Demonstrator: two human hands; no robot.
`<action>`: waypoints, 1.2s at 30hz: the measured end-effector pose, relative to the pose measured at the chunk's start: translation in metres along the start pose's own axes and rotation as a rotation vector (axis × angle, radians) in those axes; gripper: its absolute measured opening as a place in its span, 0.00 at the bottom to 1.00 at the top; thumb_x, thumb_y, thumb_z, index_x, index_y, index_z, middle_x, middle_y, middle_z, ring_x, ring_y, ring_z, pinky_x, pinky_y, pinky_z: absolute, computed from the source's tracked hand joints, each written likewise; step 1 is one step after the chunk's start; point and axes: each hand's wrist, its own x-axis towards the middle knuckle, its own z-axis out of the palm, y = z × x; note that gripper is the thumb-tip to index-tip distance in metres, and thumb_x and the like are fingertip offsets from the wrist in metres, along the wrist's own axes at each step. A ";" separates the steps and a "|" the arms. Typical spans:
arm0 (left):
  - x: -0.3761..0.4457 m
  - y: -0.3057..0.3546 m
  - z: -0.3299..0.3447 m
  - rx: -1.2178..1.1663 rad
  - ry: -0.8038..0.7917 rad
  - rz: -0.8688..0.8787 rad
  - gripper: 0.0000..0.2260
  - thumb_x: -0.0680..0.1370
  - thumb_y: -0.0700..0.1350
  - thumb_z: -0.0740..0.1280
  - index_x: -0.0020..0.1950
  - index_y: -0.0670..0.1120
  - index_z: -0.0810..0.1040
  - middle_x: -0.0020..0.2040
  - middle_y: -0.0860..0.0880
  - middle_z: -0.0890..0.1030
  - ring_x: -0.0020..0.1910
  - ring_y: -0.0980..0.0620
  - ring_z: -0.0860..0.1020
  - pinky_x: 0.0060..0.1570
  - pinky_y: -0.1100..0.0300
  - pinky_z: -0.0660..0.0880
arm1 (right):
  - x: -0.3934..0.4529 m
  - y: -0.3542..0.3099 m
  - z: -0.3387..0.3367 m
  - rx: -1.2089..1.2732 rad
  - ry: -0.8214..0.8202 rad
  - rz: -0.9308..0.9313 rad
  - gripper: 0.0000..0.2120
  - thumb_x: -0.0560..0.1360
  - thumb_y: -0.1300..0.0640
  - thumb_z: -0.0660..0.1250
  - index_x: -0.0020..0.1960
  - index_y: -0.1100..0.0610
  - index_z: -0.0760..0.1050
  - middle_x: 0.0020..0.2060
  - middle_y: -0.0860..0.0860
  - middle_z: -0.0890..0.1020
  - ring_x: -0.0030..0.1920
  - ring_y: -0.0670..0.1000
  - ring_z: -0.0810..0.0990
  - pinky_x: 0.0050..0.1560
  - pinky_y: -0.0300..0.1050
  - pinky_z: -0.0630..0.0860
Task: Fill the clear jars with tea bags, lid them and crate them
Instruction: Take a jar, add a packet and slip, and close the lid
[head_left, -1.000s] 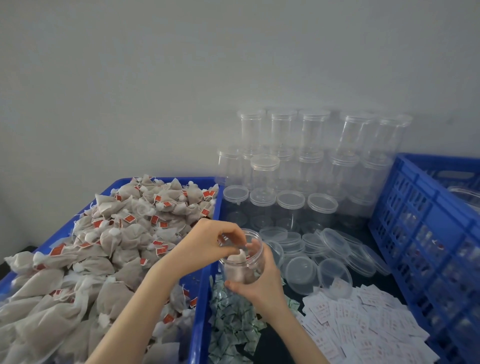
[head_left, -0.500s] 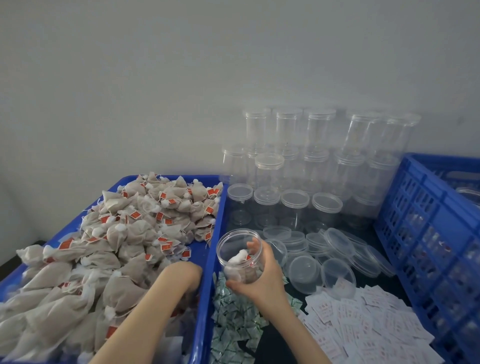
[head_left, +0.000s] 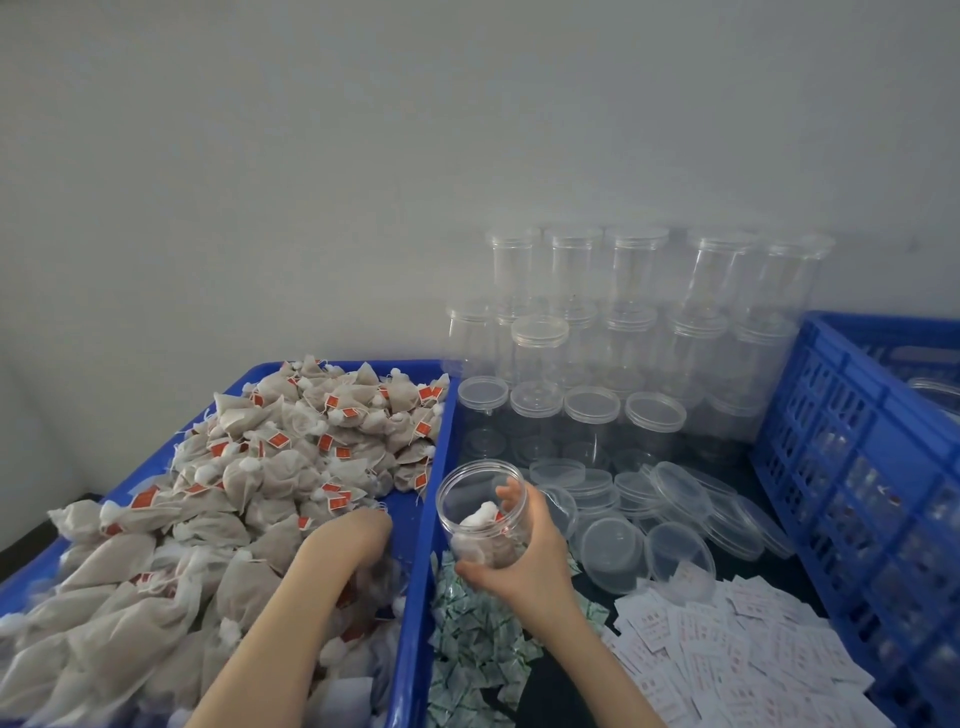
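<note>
My right hand (head_left: 524, 558) grips a clear open jar (head_left: 480, 512), tilted toward me, with a few tea bags lying inside. My left hand (head_left: 358, 535) reaches down among the tea bags (head_left: 291, 457) heaped in the blue tray (head_left: 421, 597) at the left; its fingers are buried in the pile, so their grip is hidden. Loose clear lids (head_left: 670, 504) lie to the right of the jar. Empty lidded jars (head_left: 597, 410) are stacked against the wall behind them. A blue slatted crate (head_left: 857, 467) stands at the right.
Small green-white sachets (head_left: 478, 639) lie piled beneath the held jar. White paper slips with red print (head_left: 727, 660) are spread at the lower right. A plain grey wall closes the back.
My left hand has left the jar's mouth and dropped left into the tea bag tray. The jar stays in my right hand with a bag now inside.
</note>
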 end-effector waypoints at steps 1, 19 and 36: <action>-0.003 -0.001 -0.005 -0.045 0.045 0.025 0.13 0.79 0.41 0.64 0.63 0.43 0.74 0.59 0.47 0.78 0.52 0.51 0.78 0.46 0.64 0.72 | 0.000 0.000 0.000 -0.002 -0.003 0.005 0.43 0.59 0.54 0.83 0.68 0.45 0.67 0.61 0.38 0.75 0.60 0.30 0.72 0.55 0.23 0.69; -0.059 0.025 -0.057 -0.713 0.630 0.591 0.13 0.72 0.43 0.74 0.45 0.56 0.71 0.43 0.60 0.80 0.44 0.71 0.78 0.42 0.75 0.74 | 0.004 0.004 0.009 0.013 0.002 0.016 0.42 0.60 0.59 0.83 0.66 0.42 0.67 0.59 0.39 0.78 0.59 0.34 0.76 0.52 0.25 0.71; -0.031 0.006 -0.056 -0.520 0.713 0.419 0.09 0.78 0.42 0.67 0.54 0.52 0.83 0.47 0.64 0.81 0.44 0.65 0.80 0.48 0.76 0.72 | 0.001 0.004 0.007 0.036 0.016 -0.016 0.43 0.59 0.61 0.84 0.67 0.46 0.67 0.59 0.37 0.76 0.59 0.33 0.74 0.53 0.25 0.71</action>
